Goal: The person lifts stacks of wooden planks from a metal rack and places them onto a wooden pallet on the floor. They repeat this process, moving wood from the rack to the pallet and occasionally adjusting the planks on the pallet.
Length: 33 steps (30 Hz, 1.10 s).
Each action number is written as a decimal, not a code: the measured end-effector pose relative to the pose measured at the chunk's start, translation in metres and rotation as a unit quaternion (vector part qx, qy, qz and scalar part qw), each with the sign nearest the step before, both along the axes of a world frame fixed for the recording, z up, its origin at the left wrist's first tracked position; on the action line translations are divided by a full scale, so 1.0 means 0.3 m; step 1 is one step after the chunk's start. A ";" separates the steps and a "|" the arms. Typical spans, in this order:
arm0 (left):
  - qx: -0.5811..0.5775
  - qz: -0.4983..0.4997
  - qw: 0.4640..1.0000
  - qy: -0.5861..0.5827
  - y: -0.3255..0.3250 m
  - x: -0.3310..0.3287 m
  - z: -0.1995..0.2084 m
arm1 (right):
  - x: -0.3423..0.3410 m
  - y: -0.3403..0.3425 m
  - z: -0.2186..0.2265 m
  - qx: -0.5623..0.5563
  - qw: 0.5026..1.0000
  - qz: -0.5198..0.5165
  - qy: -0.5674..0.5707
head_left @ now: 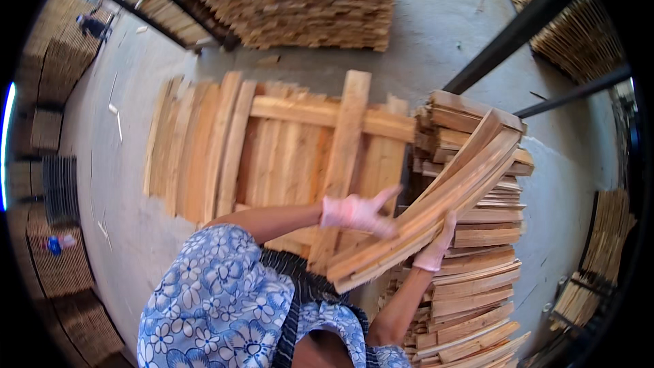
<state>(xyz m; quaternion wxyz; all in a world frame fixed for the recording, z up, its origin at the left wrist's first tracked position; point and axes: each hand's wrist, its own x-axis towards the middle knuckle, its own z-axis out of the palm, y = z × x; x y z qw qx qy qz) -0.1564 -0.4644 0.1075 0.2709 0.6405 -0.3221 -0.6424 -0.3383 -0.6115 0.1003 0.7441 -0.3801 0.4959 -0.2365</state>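
The right grip (436,244), pink-gloved, holds the bundle of boards (453,187) along its near edge, while the left grip (357,215) is wide, its fingers spread at the bundle's other side. The bundle lies slantwise before us, one end near our body and the other above the stacked boards (487,237) at our right. To handle it well, we should bring both grips to bear on opposite sides, press the loose lengths together and square their ends, since one board splays from the rest and could slip. We would also lift clear of the upright-looking crosspiece (344,143) lying over the flat board panel (276,157). Further out, loose planks (187,143) lie to the left, and a tall timber stack (306,0) stands ahead on the floor (436,41).

The right fingers are mostly hidden beneath the wood, and the left grip is blurred; it perhaps brushes the bundle, though we cannot be sure. We cannot tell whether the far end rests on the stack.
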 end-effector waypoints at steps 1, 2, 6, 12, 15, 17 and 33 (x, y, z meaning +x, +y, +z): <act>-0.067 0.095 0.989 0.093 0.006 0.032 0.023 | 0.058 0.018 0.023 -0.021 0.998 0.032 -0.039; -0.148 0.087 0.982 0.078 0.003 0.050 0.043 | 0.120 0.054 0.043 -0.063 0.994 0.052 -0.074; -0.094 0.166 0.981 0.027 0.214 0.147 0.100 | 0.397 0.279 0.077 -0.131 0.983 0.114 -0.054; -0.086 0.322 0.927 0.170 0.730 0.352 -0.038 | 0.636 0.701 -0.032 -0.141 0.972 0.189 -0.008; 0.040 0.316 0.948 0.019 0.869 0.391 -0.128 | 0.691 0.846 -0.158 -0.214 0.914 0.229 0.258; -0.012 0.297 0.955 -0.012 0.946 0.418 -0.156 | 0.721 0.900 -0.252 -0.275 0.842 0.222 0.408; 0.000 0.542 0.838 -0.058 1.729 0.644 -0.019 | 0.982 0.725 -0.169 -0.422 0.704 0.295 0.490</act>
